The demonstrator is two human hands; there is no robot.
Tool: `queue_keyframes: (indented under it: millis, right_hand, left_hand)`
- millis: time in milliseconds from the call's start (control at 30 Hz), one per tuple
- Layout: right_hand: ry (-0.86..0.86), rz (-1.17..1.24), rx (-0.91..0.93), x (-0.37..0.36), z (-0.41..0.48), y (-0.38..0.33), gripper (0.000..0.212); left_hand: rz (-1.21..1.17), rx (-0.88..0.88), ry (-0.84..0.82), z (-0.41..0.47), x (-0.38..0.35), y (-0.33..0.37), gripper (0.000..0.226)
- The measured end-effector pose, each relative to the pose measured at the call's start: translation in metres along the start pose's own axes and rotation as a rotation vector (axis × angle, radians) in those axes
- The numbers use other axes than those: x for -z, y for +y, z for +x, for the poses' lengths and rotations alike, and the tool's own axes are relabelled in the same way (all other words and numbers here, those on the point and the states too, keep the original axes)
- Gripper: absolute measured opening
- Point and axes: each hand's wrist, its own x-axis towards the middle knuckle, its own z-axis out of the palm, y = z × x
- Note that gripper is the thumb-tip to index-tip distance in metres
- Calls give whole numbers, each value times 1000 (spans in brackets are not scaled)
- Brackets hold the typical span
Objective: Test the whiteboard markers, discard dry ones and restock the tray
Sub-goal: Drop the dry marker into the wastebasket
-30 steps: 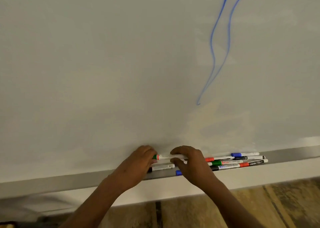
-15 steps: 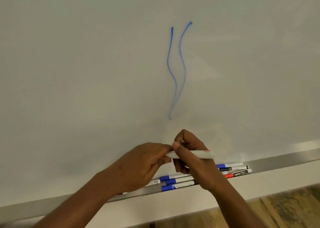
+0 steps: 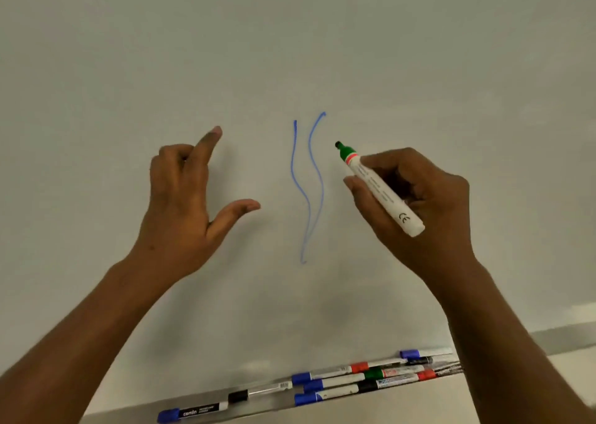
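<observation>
Whereas both hands met at the marker (image 3: 380,188) just above the tray (image 3: 267,406) half a second ago, they are now raised and well apart. Spare markers (image 3: 338,381) lie in the tray, and the right forearm (image 3: 503,343) hides its right end. The right hand (image 3: 429,204) grips the uncapped marker mid-barrel, green tip up-left beside the blue lines (image 3: 322,191). Whether the left hand (image 3: 180,211) holds anything in its curled fingers, I cannot tell.

Right hand (image 3: 419,204) centre-right, grips uncapped green marker (image 3: 380,188); tip points up-left, just right of two wavy blue lines (image 3: 309,185) on whiteboard (image 3: 129,53). Left hand (image 3: 187,204) centre-left: index finger and thumb extended, other fingers curled. Capped markers (image 3: 338,381) lie along tray (image 3: 571,338) at bottom of frame, with blue, black, red and green caps.
</observation>
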Motion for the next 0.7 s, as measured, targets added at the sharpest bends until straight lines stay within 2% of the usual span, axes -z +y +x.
queue_keyframes:
  millis: [133, 233, 300, 400, 500, 700]
  right_hand:
    - [84, -108, 95, -5, 22, 18, 20]
    - [174, -89, 72, -17, 13, 34, 15]
    - [166, -130, 94, -31, -10, 43, 11]
    - [70, -130, 117, -50, -61, 56, 13]
    - [-30, -73, 57, -67, -110, 66, 14]
    - [-479, -151, 71, -83, -160, 70, 26]
  left_hand:
    - [199, 24, -34, 14, -8, -6, 109]
    - [278, 16, -51, 14, -15, -7, 111]
    - [277, 15, -44, 13, -15, -7, 111]
    - [270, 31, -41, 13, -15, -7, 111]
    - [262, 34, -44, 12, -16, -5, 110]
    - [261, 33, -36, 12, -15, -4, 108]
